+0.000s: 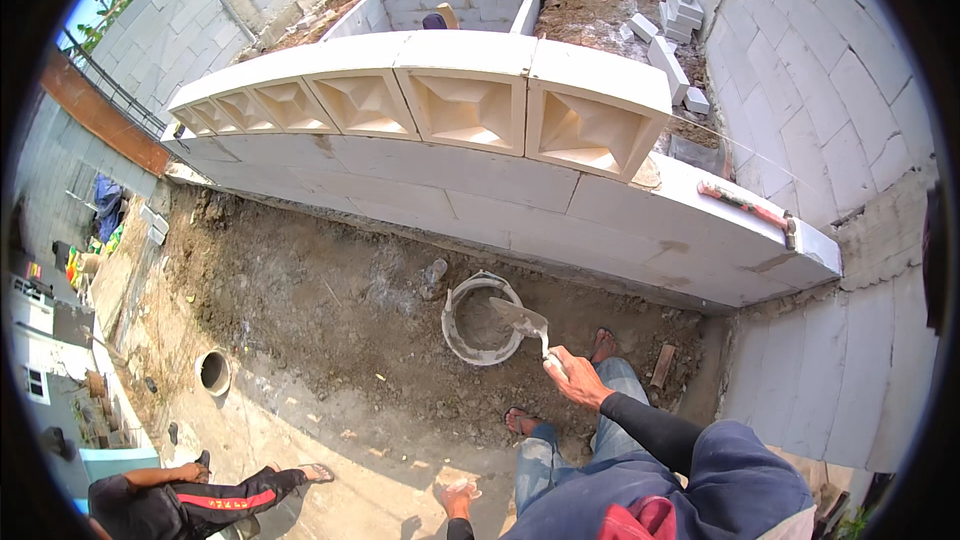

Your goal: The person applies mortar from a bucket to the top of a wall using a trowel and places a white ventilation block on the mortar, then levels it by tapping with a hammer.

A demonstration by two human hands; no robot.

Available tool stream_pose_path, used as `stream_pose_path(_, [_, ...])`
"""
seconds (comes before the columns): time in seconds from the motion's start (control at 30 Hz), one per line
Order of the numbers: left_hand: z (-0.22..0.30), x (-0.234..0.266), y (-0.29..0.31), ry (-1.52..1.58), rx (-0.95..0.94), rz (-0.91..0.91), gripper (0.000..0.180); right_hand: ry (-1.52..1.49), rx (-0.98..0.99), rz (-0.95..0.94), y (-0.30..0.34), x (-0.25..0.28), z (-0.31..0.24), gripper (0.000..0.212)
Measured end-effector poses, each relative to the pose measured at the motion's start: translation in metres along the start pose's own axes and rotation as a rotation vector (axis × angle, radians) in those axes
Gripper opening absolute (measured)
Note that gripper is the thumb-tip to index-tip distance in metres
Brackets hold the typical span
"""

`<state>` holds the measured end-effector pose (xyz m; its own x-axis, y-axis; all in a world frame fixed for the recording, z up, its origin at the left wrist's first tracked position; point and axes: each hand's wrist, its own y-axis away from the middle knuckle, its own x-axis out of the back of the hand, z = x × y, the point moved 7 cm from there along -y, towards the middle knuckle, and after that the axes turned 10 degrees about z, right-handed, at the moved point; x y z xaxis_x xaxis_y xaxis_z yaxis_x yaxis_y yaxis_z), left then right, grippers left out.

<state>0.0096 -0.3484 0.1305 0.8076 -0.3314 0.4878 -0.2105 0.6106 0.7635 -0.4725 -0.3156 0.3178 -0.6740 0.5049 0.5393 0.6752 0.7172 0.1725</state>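
Note:
My right hand (578,379) is closed around the handle of a trowel (525,320). Its pointed blade carries grey mortar and hangs over the right side of a round bucket (452,332). Grey mortar (478,322) lies inside the bucket, which stands on the dirt in front of my feet. Down by my left leg, my left hand (458,496) is empty, its fingers loosely apart and smeared with pale material. Beyond the bucket, a row of cream decorative vent blocks (465,105) sits along the top of a low white block wall (480,180).
A red-handled hammer (742,204) lies on the wall's right end, near a taut string. Loose white blocks (668,65) are piled behind the wall. A pipe opening (214,373) is in the ground at left. Another person (190,500) sits at lower left. A brick piece (662,365) lies near my right foot.

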Motion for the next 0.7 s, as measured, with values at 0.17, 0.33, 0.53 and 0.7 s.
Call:
stream_pose_path(0.17, [-0.026,0.035,-0.038,-0.007,0.068,0.113,0.025,-0.023,0.138,0.111,-0.032,0.070,-0.060,0.024])
stream_pose_path(0.33, [0.049,0.003,-0.011,-0.046,0.044,0.041,0.035,0.043,0.294,0.353,-0.085,0.138,-0.078,0.026])
stream_pose_path(0.53, [0.122,-0.036,0.010,0.052,-0.220,-0.005,0.046,-0.068,0.260,0.396,-0.159,0.138,-0.131,0.030])
stream_pose_path(0.7, [0.136,-0.052,0.021,0.097,-0.120,-0.116,0.051,-0.192,0.298,0.497,-0.179,0.148,-0.128,0.030])
